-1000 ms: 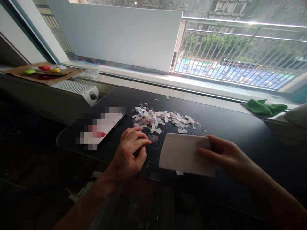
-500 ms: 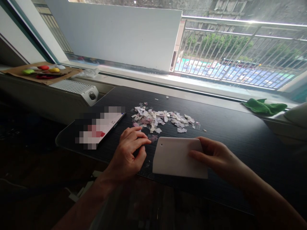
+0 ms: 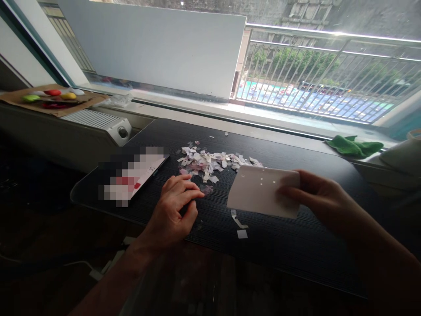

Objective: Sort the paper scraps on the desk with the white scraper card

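My right hand [image 3: 315,188] pinches a stiff white card [image 3: 256,188] by its right end, thumb on the near face. The card is held up over the table, has a small hole near one corner and shows a few bright spots. My left hand [image 3: 179,206] rests on the dark table [image 3: 289,254], fingers loosely bent, thumb apart, nothing held. By its fingertips lies a thin see-through scrap [image 3: 206,189]. Beyond both hands spreads a heap of torn paper scraps [image 3: 205,162], its right part partly hidden by the card. A curled strip [image 3: 237,219] and a square scrap [image 3: 242,234] lie below the card.
A phone [image 3: 144,175], partly blurred out, lies on the table at left. Behind it stand a white radiator [image 3: 95,120] and a brown sheet [image 3: 19,98] bearing colourful items. At right on the sill is a green cloth [image 3: 355,146]. A window with railings [image 3: 296,79] backs the table.
My right hand has moved the card up and to the right, uncovering the curled strip and square scrap. The left hand stays put on the table. The view has shifted slightly.
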Action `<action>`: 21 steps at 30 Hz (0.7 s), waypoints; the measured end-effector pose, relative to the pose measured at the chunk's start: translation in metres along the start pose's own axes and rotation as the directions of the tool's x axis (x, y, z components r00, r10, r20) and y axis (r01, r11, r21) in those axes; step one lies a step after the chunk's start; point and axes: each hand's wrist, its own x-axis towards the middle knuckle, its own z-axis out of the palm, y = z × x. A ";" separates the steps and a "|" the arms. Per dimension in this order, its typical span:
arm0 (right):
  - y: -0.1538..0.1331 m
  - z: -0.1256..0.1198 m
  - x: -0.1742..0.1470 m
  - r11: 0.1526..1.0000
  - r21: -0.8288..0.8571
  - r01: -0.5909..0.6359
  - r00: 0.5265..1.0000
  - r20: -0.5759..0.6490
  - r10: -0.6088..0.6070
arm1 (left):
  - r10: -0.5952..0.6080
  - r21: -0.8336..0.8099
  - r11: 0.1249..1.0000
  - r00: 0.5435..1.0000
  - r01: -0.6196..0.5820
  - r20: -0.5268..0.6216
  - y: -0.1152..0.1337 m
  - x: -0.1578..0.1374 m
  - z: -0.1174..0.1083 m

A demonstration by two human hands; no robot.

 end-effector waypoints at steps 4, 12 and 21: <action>0.003 -0.015 0.012 0.997 -0.077 0.012 0.997 0.070 -0.007 | -0.004 -0.006 1.000 1.000 0.004 -0.006 -0.001 0.001 0.000; 0.003 -0.034 0.009 0.994 -0.111 -0.007 0.995 0.103 0.018 | 0.029 -0.007 1.000 1.000 -0.029 0.007 -0.004 0.000 0.000; 0.007 -0.016 0.013 0.997 -0.078 -0.011 0.965 0.261 0.031 | 0.033 0.004 0.999 0.999 -0.033 0.004 -0.007 0.000 0.000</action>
